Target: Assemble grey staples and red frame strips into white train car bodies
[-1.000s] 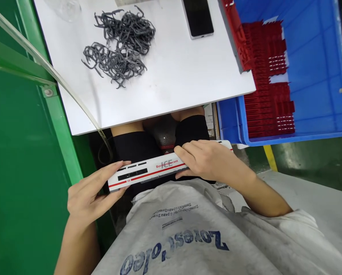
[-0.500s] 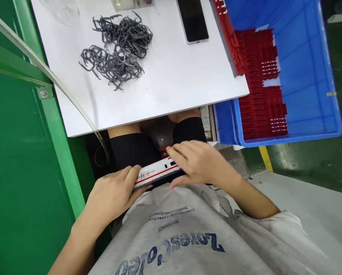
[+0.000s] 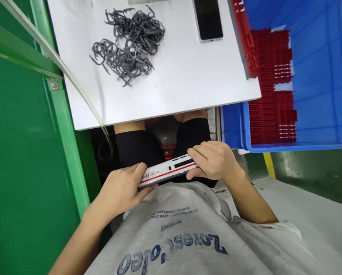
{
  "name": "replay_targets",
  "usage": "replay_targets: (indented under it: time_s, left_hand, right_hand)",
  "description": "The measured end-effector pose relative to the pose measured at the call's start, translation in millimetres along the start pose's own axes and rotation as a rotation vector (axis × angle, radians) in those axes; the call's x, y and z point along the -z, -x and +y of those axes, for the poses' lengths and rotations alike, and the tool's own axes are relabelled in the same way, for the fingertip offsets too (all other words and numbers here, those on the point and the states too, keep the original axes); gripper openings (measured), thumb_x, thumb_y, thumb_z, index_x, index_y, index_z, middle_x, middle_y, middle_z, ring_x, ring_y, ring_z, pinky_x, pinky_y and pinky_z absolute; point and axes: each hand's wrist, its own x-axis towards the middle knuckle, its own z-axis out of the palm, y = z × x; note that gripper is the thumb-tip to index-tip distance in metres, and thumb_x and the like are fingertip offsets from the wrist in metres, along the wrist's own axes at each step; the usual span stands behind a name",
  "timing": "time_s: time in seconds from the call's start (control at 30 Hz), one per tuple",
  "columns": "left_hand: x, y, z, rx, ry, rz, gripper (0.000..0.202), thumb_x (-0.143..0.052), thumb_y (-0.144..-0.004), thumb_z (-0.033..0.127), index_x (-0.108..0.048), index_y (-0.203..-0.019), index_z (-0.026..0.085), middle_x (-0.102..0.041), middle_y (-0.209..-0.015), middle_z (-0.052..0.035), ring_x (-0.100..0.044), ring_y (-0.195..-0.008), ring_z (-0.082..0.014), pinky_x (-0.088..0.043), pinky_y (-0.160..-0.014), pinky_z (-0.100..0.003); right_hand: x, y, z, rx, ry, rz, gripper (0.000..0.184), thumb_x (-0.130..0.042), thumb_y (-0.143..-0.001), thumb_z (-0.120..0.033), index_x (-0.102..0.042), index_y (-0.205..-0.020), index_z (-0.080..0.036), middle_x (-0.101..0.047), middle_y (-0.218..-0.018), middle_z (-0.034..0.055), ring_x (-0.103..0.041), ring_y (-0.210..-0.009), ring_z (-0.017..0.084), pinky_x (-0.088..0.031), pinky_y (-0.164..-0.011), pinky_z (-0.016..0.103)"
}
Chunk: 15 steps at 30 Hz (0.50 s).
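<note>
A white model train car (image 3: 167,170) with a red stripe and black windows lies across my lap, below the table edge. My left hand (image 3: 120,191) grips its left end, fingers curled over the top. My right hand (image 3: 213,160) is closed round its right end. On the white table (image 3: 185,84) above lies a heap of grey plastic hook-shaped parts (image 3: 130,46).
A dark phone (image 3: 208,17) lies at the table's far edge. A blue bin (image 3: 316,76) at the right holds red plastic comb-like parts (image 3: 271,80). A green frame (image 3: 59,122) and a clear tube (image 3: 81,95) run down the left side.
Both hands have slid inward along the train car, the left from its far end toward the middle; the car has shifted so less of it shows between the hands.
</note>
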Motion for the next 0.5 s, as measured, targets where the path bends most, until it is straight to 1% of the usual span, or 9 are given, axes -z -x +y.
replay_targets:
  time_s: [0.07,0.13,0.17,0.23,0.27,0.3,0.33,0.4,0.5]
  left_hand:
    - [-2.8,-6,3,0.015,0.140,-0.040,0.036,-0.063,-0.107,0.054,-0.060,-0.116,0.019,-0.074,-0.095,-0.0061,-0.069,-0.073,-0.0275,-0.034,-0.063,-0.035]
    - [-8.6,-12,6,0.034,0.302,-0.067,0.046,-0.064,-0.106,0.060,-0.059,-0.127,0.020,-0.074,-0.096,-0.0046,-0.066,-0.074,-0.0258,-0.035,-0.065,-0.034]
    - [-12.0,-15,7,0.050,0.381,-0.079,0.047,-0.063,-0.106,0.064,-0.059,-0.125,0.021,-0.072,-0.092,-0.0028,-0.064,-0.071,-0.0242,-0.035,-0.065,-0.033]
    - [-18.8,-20,8,0.083,0.557,-0.106,0.047,-0.061,-0.107,0.069,-0.060,-0.107,0.022,-0.063,-0.079,0.0011,-0.057,-0.066,-0.0206,-0.033,-0.063,-0.032]
    - [-21.9,-21,8,0.093,0.673,-0.128,0.049,-0.060,-0.107,0.070,-0.058,-0.100,0.022,-0.059,-0.075,0.0025,-0.056,-0.064,-0.0192,-0.034,-0.061,-0.031]
    - [-24.9,-21,7,0.099,0.811,-0.161,0.050,-0.061,-0.106,0.072,-0.057,-0.097,0.022,-0.056,-0.073,0.0036,-0.055,-0.063,-0.0179,-0.035,-0.059,-0.030]
    - [-27.9,-21,6,0.106,0.959,-0.201,0.052,-0.062,-0.105,0.073,-0.058,-0.097,0.022,-0.055,-0.072,0.0046,-0.055,-0.061,-0.0166,-0.037,-0.057,-0.029]
    - [-34.4,-21,4,0.120,1.234,-0.283,0.053,-0.066,-0.103,0.074,-0.059,-0.102,0.021,-0.055,-0.071,0.0059,-0.055,-0.057,-0.0143,-0.041,-0.053,-0.026]
    - [-44.7,-20,4,0.150,1.509,-0.358,0.056,-0.073,-0.098,0.075,-0.058,-0.100,0.021,-0.056,-0.070,0.0061,-0.051,-0.052,-0.0117,-0.043,-0.047,-0.023]
  right_hand:
    - [-4,-3,0,-0.003,-0.029,-0.030,0.074,-0.039,-0.117,-0.072,-0.077,-0.086,-0.017,-0.065,-0.066,0.0045,-0.052,-0.060,0.019,-0.035,-0.056,0.038]
    - [-6,-5,3,-0.044,-0.111,-0.059,0.074,-0.041,-0.115,-0.076,-0.079,-0.091,-0.017,-0.071,-0.070,0.0059,-0.059,-0.061,0.020,-0.037,-0.055,0.038]
    - [-6,-7,6,-0.086,-0.197,-0.058,0.076,-0.040,-0.113,-0.079,-0.081,-0.099,-0.017,-0.077,-0.079,0.0082,-0.067,-0.067,0.021,-0.042,-0.057,0.038]
    - [-5,-8,14,-0.221,-0.460,-0.022,0.081,-0.035,-0.111,-0.083,-0.081,-0.120,-0.018,-0.085,-0.111,0.0140,-0.079,-0.094,0.027,-0.057,-0.070,0.038]
    - [-5,-9,18,-0.305,-0.621,-0.008,0.080,-0.037,-0.110,-0.084,-0.079,-0.129,-0.020,-0.083,-0.127,0.0148,-0.080,-0.109,0.029,-0.062,-0.080,0.039]
    - [-5,-10,21,-0.388,-0.785,-0.008,0.075,-0.043,-0.109,-0.084,-0.077,-0.136,-0.023,-0.081,-0.137,0.0139,-0.080,-0.118,0.031,-0.064,-0.088,0.040]
    - [-6,-11,23,-0.470,-0.937,-0.018,0.068,-0.052,-0.108,-0.081,-0.075,-0.139,-0.025,-0.080,-0.140,0.0122,-0.079,-0.121,0.031,-0.065,-0.091,0.040]
    - [-10,-12,21,-0.640,-1.154,-0.018,0.058,-0.071,-0.103,-0.074,-0.075,-0.137,-0.027,-0.084,-0.131,0.0097,-0.082,-0.113,0.029,-0.067,-0.089,0.038]
    - [-22,-14,12,-0.894,-1.233,0.073,0.049,-0.079,-0.100,-0.069,-0.079,-0.124,-0.025,-0.087,-0.108,0.0068,-0.083,-0.098,0.026,-0.069,-0.083,0.037]
